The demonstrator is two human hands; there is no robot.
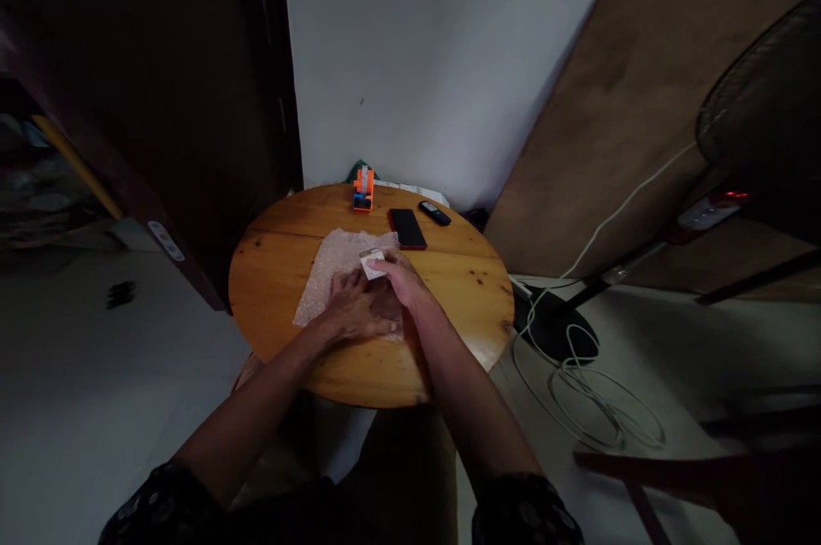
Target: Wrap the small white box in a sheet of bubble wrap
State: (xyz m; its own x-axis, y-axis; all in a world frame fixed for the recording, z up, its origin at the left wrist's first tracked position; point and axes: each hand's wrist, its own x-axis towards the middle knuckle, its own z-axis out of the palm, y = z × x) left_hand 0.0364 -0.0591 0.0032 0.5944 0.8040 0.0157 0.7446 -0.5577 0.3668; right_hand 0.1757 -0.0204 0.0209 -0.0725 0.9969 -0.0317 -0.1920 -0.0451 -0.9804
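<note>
Bubble wrap lies left of centre on the table, under the spread left hand; the right hand pinches a small box. I judge both light: wrap soft, box stiff, best held by its edges.

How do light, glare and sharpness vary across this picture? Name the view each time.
Head view: dim overall, with the door nearly black; head view: a pale sheen on the table, near right; head view: the fan at the right edge looks stretched, probably by a wide lens; head view: details on the white item in the right hand too soft to read.
</note>
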